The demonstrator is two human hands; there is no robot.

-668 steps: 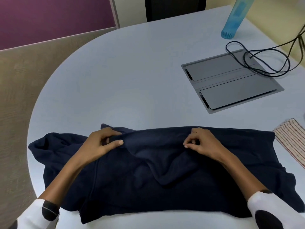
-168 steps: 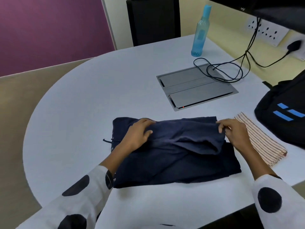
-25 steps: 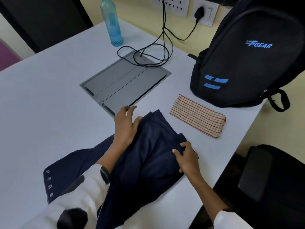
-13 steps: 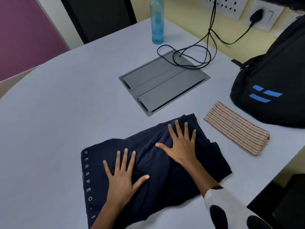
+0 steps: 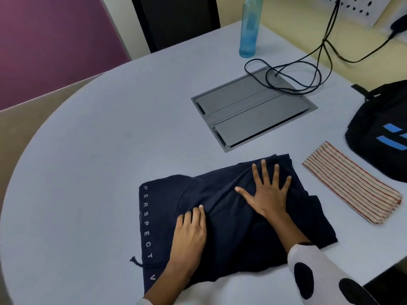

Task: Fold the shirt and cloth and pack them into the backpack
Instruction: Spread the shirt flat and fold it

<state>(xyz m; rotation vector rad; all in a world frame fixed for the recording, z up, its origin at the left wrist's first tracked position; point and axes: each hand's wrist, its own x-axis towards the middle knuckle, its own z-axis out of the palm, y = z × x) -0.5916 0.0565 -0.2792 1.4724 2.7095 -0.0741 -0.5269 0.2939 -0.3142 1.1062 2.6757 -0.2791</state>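
Both hands lie on the folded navy shirt (image 5: 229,219) near the front of the pale table (image 5: 105,155). The right hand (image 5: 267,194) presses flat, fingers spread wide, holding nothing; the left hand (image 5: 189,234) rests with fingers bent at a crease, and whether it pinches fabric I cannot tell. Lying just right of the shirt, closer to the right hand, the striped cloth (image 5: 350,187) runs long toward the near right edge. Beyond it sits the black backpack (image 5: 381,137). Farther back stand a blue bottle (image 5: 248,29) and looped cables (image 5: 293,78) over a grey cable hatch (image 5: 251,108).
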